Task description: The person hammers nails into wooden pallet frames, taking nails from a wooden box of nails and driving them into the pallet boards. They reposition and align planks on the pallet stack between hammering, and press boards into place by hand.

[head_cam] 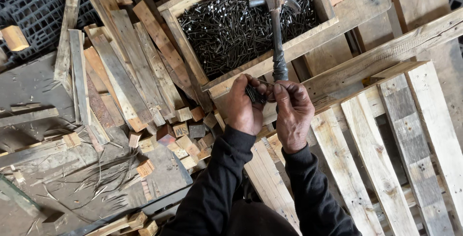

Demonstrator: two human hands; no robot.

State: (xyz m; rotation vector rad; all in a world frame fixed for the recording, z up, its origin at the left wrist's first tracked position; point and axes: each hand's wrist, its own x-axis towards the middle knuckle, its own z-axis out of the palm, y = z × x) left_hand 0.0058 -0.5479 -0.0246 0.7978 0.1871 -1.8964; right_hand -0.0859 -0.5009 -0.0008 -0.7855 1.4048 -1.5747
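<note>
Both hands (267, 105) clenched on dark nails (254, 94), hammer (277, 33) over nail box (308, 40) beyond.

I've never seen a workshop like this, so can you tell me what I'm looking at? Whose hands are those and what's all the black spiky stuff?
The camera sits on a person's head and looks down at their own two hands. The left hand holds a small bunch of dark nails, and the right hand pinches at that bunch. The black spiky stuff is a wooden box full of nails. A hammer lies across it, head on the nails. Under the hands is a wooden pallet. To the left lie loose planks and little wood blocks.
</note>
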